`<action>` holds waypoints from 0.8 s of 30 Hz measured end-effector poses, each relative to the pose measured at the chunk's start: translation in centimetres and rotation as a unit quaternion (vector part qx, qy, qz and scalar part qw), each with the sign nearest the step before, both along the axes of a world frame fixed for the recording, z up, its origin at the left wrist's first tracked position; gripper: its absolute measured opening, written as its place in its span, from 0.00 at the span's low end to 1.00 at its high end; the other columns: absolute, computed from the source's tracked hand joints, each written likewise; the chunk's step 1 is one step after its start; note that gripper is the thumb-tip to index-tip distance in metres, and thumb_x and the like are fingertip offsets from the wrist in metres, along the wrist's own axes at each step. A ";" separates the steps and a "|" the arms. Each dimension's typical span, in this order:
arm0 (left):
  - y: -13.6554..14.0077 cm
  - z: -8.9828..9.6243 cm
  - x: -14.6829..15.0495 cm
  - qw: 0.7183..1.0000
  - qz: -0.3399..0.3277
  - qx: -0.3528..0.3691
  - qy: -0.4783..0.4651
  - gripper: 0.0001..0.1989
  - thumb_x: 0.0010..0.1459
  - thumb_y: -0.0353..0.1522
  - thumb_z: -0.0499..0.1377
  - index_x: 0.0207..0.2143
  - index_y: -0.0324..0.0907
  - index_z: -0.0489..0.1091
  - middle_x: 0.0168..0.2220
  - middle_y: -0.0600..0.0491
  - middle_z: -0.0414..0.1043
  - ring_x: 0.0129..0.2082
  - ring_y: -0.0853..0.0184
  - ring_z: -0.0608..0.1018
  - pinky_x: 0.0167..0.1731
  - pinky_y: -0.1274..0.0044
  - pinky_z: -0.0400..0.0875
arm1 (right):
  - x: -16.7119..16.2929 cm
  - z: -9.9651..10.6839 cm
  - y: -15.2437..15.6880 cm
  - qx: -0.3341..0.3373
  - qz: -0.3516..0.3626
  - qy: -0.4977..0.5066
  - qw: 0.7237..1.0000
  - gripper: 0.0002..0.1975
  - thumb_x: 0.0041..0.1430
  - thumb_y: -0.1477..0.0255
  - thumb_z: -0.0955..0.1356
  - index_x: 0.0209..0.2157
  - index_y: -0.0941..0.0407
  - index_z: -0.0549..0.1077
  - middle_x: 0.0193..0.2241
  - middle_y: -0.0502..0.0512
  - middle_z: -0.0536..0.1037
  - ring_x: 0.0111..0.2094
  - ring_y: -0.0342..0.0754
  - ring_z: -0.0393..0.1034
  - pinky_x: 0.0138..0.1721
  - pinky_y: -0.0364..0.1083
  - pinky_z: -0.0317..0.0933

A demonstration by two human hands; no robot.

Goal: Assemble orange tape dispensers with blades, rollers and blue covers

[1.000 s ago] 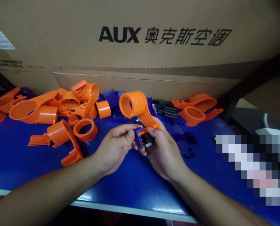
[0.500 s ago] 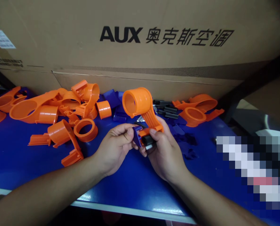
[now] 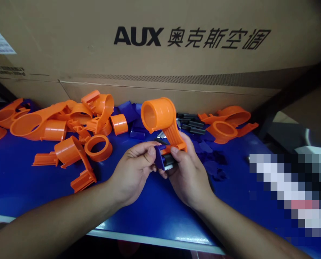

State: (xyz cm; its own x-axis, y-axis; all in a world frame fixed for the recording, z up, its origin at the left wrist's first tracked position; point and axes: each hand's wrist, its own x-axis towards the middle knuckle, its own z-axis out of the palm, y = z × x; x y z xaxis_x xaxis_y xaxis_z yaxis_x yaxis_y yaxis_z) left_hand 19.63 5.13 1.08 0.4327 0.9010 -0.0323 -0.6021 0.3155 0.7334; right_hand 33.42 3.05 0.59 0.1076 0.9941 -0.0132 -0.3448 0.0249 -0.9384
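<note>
My right hand (image 3: 191, 174) is closed around the lower end of an orange tape dispenser (image 3: 160, 114), its ring raised toward the box. A black roller (image 3: 169, 159) and a white serrated blade (image 3: 169, 167) show beside the right thumb. My left hand (image 3: 134, 169) pinches a dark blue side plate (image 3: 159, 158) between thumb and fingers. The plate sits against the dispenser's left end, next to the roller; how it joins there cannot be made out. Parts of the left fingertips are hidden behind the plate.
Several orange dispenser frames (image 3: 68, 153) lie in a heap on the blue table (image 3: 149, 223) to the left, more (image 3: 223, 132) on the right. Blue parts (image 3: 128, 112) and black rollers (image 3: 194, 126) lie behind the hands. A cardboard box (image 3: 76, 43) stands across the back.
The blue side plate has moved right and turned, from angled at the dispenser's end to close against it, covering the roller's left end. The right hand has hardly moved.
</note>
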 end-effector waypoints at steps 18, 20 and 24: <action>-0.2 0.6 -0.1 1.000 0.014 -0.002 -0.012 0.10 0.65 0.40 0.68 0.38 0.42 0.80 0.31 0.52 0.79 0.25 0.69 0.76 0.27 0.77 0.69 | -0.7 1.0 -0.5 -0.010 0.009 0.051 0.999 0.27 0.63 0.59 0.71 0.62 0.42 0.65 0.33 0.45 0.77 0.22 0.45 0.68 0.21 0.44 0.60; -0.2 0.6 -0.1 1.000 0.009 0.000 0.000 0.12 0.66 0.41 0.68 0.37 0.42 0.80 0.29 0.53 0.78 0.24 0.69 0.75 0.28 0.76 0.68 | -0.9 1.1 -0.5 -0.021 0.009 0.049 0.999 0.26 0.64 0.60 0.71 0.61 0.43 0.65 0.30 0.44 0.76 0.22 0.45 0.68 0.21 0.44 0.61; 0.0 0.2 -0.2 0.999 0.022 0.017 0.042 0.14 0.63 0.43 0.70 0.35 0.41 0.80 0.24 0.55 0.72 0.23 0.70 0.72 0.28 0.77 0.66 | -0.9 1.0 -0.3 -0.028 0.019 0.052 0.998 0.24 0.65 0.59 0.70 0.61 0.43 0.65 0.28 0.43 0.75 0.21 0.45 0.68 0.21 0.43 0.60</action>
State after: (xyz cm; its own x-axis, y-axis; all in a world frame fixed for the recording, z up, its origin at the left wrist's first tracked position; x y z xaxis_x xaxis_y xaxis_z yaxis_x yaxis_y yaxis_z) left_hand 19.38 5.14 1.29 0.3895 0.9203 -0.0369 -0.5504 0.2648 0.7918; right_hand 32.51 2.74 1.57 0.0656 0.9947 -0.0786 -0.4394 -0.0419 -0.8973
